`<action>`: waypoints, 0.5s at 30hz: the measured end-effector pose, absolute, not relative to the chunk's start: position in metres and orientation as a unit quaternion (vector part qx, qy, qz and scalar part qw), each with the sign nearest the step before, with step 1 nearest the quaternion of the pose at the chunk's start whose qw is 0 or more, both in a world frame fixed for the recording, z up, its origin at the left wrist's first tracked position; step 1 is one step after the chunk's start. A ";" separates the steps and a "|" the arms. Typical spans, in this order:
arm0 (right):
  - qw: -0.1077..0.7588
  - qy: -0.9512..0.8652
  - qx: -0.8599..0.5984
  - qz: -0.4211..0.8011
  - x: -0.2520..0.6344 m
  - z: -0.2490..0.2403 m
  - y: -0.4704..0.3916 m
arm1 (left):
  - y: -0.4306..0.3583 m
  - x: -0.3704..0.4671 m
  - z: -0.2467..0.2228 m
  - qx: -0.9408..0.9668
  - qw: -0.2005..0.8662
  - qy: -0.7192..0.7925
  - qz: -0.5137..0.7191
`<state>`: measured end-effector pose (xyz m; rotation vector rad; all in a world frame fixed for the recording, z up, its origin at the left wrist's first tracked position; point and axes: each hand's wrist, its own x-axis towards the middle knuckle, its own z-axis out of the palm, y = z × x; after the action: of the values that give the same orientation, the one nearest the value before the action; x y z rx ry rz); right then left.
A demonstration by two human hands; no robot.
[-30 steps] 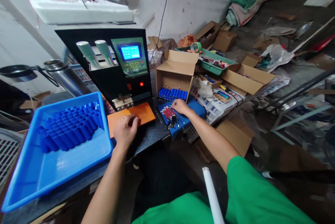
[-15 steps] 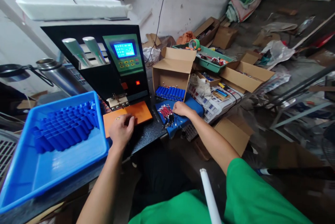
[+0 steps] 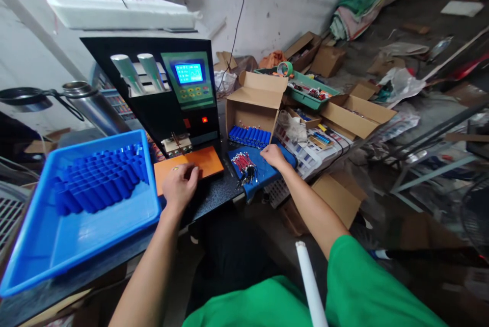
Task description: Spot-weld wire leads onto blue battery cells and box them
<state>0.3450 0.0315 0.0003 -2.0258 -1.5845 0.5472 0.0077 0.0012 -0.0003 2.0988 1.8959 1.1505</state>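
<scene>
1. Right hand [image 3: 273,156], fingers bunched, has edged away from the wire bundle [image 3: 244,166] on blue cloth [image 3: 269,176], seemingly within easy reach; any grasp unclear
2. Left hand [image 3: 179,184] curls over the orange board [image 3: 206,161], its grasp hidden

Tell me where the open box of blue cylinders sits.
In the head view, the open cardboard box stands right of the black machine, just behind the bundle of red and black wires.

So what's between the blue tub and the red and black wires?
The head view shows the orange board, the left hand over it, and dark tabletop.
</scene>
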 end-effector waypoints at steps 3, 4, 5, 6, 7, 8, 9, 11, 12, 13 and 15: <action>0.358 -0.559 -0.717 0.212 0.339 0.011 0.028 | 0.002 0.006 -0.001 0.686 0.057 0.614 0.386; 0.396 -0.551 -0.702 0.216 0.334 0.016 0.026 | 0.002 0.005 0.000 0.685 0.070 0.608 0.394; 0.431 -0.546 -0.684 0.220 0.328 0.022 0.025 | 0.000 0.005 0.001 0.684 0.091 0.599 0.406; 0.464 -0.542 -0.664 0.225 0.320 0.028 0.023 | -0.002 0.005 0.002 0.680 0.118 0.588 0.422; 0.494 -0.538 -0.642 0.232 0.312 0.034 0.020 | -0.006 0.007 0.004 0.673 0.149 0.574 0.441; 0.519 -0.535 -0.621 0.242 0.302 0.040 0.018 | -0.012 0.010 0.006 0.665 0.179 0.560 0.461; 0.539 -0.532 -0.600 0.255 0.292 0.044 0.014 | -0.019 0.014 0.009 0.654 0.203 0.547 0.481; 0.562 -0.526 -0.569 0.289 0.270 0.050 0.007 | -0.034 0.025 0.014 0.642 0.224 0.526 0.510; 0.568 -0.522 -0.555 0.311 0.258 0.051 0.003 | -0.042 0.032 0.016 0.642 0.224 0.517 0.520; 0.572 -0.517 -0.542 0.334 0.247 0.050 0.000 | -0.048 0.039 0.019 0.650 0.222 0.507 0.521; 0.573 -0.513 -0.518 0.375 0.225 0.047 -0.007 | -0.057 0.050 0.022 0.672 0.209 0.492 0.513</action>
<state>0.2247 -0.0069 0.0467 -1.2138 -1.2017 0.8792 0.0500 -0.0574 0.0216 1.8687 1.3694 1.4270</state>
